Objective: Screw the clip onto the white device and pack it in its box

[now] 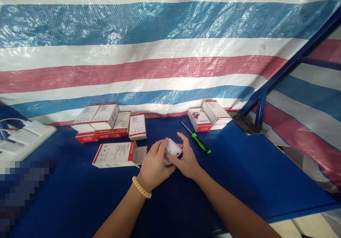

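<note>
Both hands hold one small white plastic detector (173, 147) above the middle of the blue table. My left hand (155, 163), with a coiled yellow band at the wrist, wraps round its left side. My right hand (188, 160) grips it from the right, thumb pressed on the near face and index finger lifted off. Fingers cover much of its lower part. Just left of my left hand lies an opened detector box (114, 153), its flap end toward the hand. A screwdriver (200, 142) with a green and black handle rests to the right of my right hand.
Several red and white detector boxes (106, 114) are stacked at the back left, more boxes (215, 111) at the back right. A black phone (244, 122) lies by the blue frame (261, 106). A white power strip (29, 138) with plugs sits far left. Striped sheeting (133, 67) hangs behind.
</note>
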Tool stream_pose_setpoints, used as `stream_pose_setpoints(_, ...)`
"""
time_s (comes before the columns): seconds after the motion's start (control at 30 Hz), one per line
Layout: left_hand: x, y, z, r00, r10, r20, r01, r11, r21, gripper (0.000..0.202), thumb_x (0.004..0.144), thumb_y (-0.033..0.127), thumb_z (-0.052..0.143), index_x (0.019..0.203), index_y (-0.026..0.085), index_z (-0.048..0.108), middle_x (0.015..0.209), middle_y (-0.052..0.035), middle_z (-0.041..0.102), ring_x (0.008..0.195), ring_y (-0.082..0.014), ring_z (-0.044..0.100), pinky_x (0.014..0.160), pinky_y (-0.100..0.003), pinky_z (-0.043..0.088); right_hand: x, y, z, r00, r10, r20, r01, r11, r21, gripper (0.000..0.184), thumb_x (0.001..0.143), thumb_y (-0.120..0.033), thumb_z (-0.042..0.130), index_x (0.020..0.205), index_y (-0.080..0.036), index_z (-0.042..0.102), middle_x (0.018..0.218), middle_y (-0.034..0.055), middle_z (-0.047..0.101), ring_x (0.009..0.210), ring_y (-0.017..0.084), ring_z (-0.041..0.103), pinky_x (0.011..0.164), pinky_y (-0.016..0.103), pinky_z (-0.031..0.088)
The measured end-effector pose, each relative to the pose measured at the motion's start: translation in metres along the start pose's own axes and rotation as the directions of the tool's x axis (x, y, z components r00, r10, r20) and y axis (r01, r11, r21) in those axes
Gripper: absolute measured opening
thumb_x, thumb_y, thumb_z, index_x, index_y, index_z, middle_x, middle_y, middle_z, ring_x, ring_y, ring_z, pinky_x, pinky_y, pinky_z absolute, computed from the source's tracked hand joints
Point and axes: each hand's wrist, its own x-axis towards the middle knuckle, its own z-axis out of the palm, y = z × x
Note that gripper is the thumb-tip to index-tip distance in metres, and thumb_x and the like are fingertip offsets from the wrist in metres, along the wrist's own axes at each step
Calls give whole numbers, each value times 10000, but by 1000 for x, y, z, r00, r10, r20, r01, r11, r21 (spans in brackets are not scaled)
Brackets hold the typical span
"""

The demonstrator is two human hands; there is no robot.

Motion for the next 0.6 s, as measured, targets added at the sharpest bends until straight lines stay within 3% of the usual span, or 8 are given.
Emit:
stream_pose_setpoints(0.1,-2,1,1,996,-52,72,55,997,-51,849,732,293,693,1449,205,247,1320,-135,511,1164,-278,566,933,-427,539,3,7,1,997,34,-70,-23,988,155,898,716,-420,750,1390,-224,189,864,4,596,691,149,596,622,281,496)
stream_pose_setpoints(0.2,-2,1,1,984,-116,135,128,988,-90,950,735,323,708,1488,245,135,1354,-133,484,1147,-287,586,892,-431,555,6,12,2,992,41,-118,-11,970,244,776,722,-432,746,1304,-224,277,935,37,637,782,176,636,701,310,523)
stream_pose_setpoints(0.37,-2,0,-2,972,-132,194,156,981,-115,1096,700,288,756,1508,270,15,1367,-158,453,1138,-319,596,881,-447,553,9,9,0,986,5,-169,8,997,77,648,787,-469,681,1313,-195,419,1021,79,651,857,206,636,753,344,521)
stream_pose_setpoints(0.47,-5,-3,3,976,-123,181,144,984,-107,1092,714,234,750,1509,288,2,1342,-151,472,1126,-312,603,867,-437,556,7,5,0,990,14,-141,-7,999,45,708,822,-469,636,1403,-170,365,1108,106,633,933,219,630,820,365,519)
stream_pose_setpoints(0.6,-6,-3,5,986,-104,132,118,988,-104,1071,722,293,766,1509,272,39,1290,-136,523,1077,-285,625,837,-411,564,7,2,1,999,40,-2,-39,991,127,953,737,-425,729,1491,-183,198,1259,121,564,1100,241,586,932,389,503)
